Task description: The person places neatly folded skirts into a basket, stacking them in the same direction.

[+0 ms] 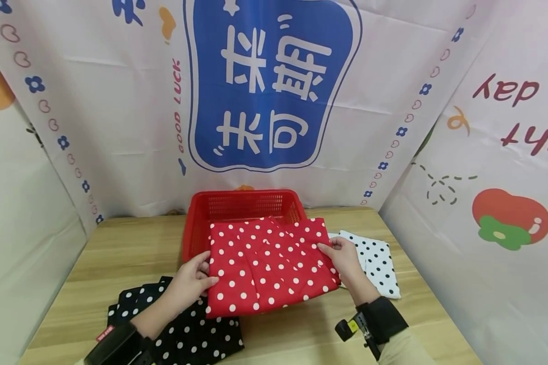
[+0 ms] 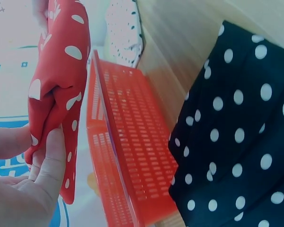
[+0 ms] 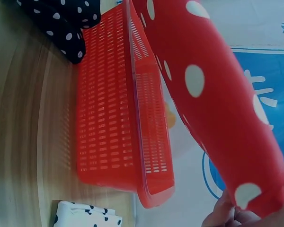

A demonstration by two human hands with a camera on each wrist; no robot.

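A folded red cloth with white polka dots (image 1: 269, 268) is held up in front of a red plastic basket (image 1: 196, 228), hiding part of it. My left hand (image 1: 192, 279) pinches the cloth's left edge between thumb and fingers; the left wrist view shows the thumb (image 2: 54, 146) pressed on the fold. At the opposite edge, my right hand (image 1: 344, 256) grips the cloth, its thumb on top. In the right wrist view only some fingers (image 3: 222, 210) show beside the red cloth (image 3: 213, 94). The cloth hangs above the basket's near rim.
A black cloth with white dots (image 1: 192, 334) lies on the wooden table (image 1: 118, 248) at the near left, partly under my left forearm. A white cloth with black dots (image 1: 379, 263) lies to the right of the basket. Printed white curtains (image 1: 132, 111) enclose the table's back and sides.
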